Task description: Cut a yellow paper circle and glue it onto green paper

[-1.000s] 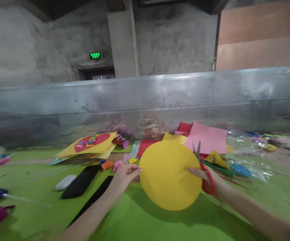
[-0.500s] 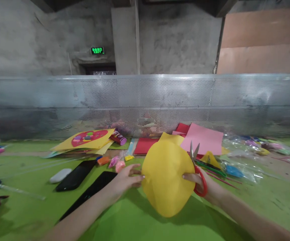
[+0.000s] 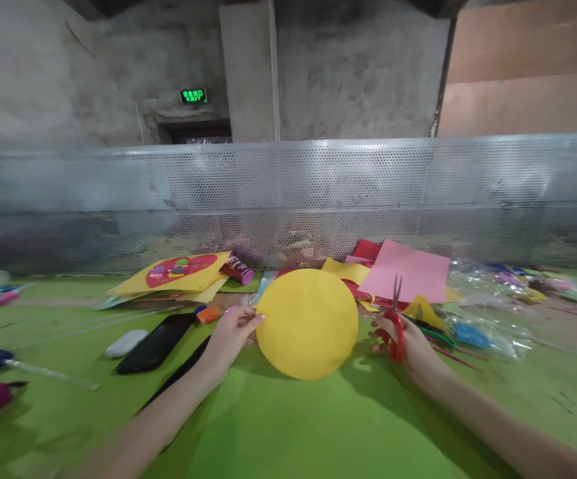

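Note:
A round yellow paper disc (image 3: 308,324) is held up above the green table, its face toward me. My left hand (image 3: 234,334) pinches its left edge between thumb and fingers. To the right of the disc and apart from it, my right hand (image 3: 411,342) holds red-handled scissors (image 3: 397,332), blades pointing up and nearly closed. Beneath the disc lies a bright green sheet (image 3: 313,426). Behind the hands are a pink sheet (image 3: 411,271) and a yellow sheet (image 3: 346,269).
Left of my left arm lie a black phone (image 3: 157,342) and a white case (image 3: 126,343). A yellow card with a red heart (image 3: 183,271) and a purple-capped tube (image 3: 238,269) sit farther back. Clear plastic wrappers (image 3: 498,319) spread at right. A perforated metal panel (image 3: 288,179) bounds the table's far side.
My right hand has let go of the disc and drawn away to the right, keeping the scissors. The disc has shifted left and up and now looks flatter. The scissor blades have closed up.

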`<act>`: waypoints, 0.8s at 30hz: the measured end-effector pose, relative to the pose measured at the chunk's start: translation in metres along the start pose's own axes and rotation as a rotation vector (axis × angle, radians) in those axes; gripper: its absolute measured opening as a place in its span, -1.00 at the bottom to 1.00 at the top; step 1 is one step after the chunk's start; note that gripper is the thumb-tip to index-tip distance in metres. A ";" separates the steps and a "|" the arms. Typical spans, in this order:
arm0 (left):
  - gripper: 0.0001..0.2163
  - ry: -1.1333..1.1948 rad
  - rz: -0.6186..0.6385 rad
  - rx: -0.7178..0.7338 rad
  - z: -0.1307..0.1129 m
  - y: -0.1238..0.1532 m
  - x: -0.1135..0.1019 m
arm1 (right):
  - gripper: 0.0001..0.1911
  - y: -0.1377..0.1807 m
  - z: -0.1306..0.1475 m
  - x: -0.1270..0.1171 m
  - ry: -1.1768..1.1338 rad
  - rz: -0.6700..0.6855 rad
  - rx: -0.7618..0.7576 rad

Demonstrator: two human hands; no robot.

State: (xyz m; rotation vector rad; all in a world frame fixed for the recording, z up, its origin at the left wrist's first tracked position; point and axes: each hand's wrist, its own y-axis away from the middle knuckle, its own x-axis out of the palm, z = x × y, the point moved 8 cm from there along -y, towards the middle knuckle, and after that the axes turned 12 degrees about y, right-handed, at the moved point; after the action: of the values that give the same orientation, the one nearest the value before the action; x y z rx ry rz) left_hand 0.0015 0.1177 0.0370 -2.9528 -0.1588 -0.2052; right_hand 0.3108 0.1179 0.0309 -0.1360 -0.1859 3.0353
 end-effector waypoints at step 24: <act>-0.84 -0.306 0.269 0.411 -0.039 0.067 0.066 | -0.73 0.061 0.058 0.070 -0.145 0.386 -0.179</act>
State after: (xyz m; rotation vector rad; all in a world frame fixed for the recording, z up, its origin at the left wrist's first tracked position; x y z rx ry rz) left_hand 0.0690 0.0509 0.0737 -2.5397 0.1422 0.2838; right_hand 0.2308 0.0578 0.0745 0.0414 -0.4972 3.4089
